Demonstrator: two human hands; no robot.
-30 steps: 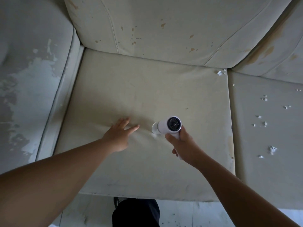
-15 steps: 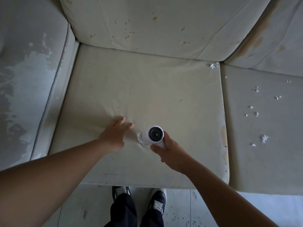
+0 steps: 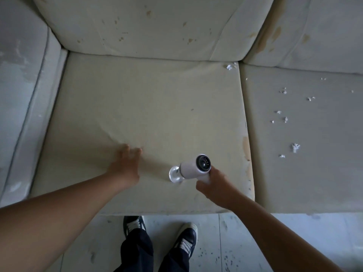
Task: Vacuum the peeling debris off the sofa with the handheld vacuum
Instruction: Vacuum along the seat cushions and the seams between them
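Looking down from head height: two dark shoes and dark trouser legs stand on a pale, speckled floor at the sofa's front edge. Just beyond, the right hand curls around the handle of a white handheld vacuum, whose clear round nozzle meets the beige seat cushion near its front. To its left, the left hand lies flat on the same cushion, fingers straight. Farther right, white flakes dot the neighbouring grey cushion. A small clump sits at the seat's back right corner, below the brown-spotted back cushion.
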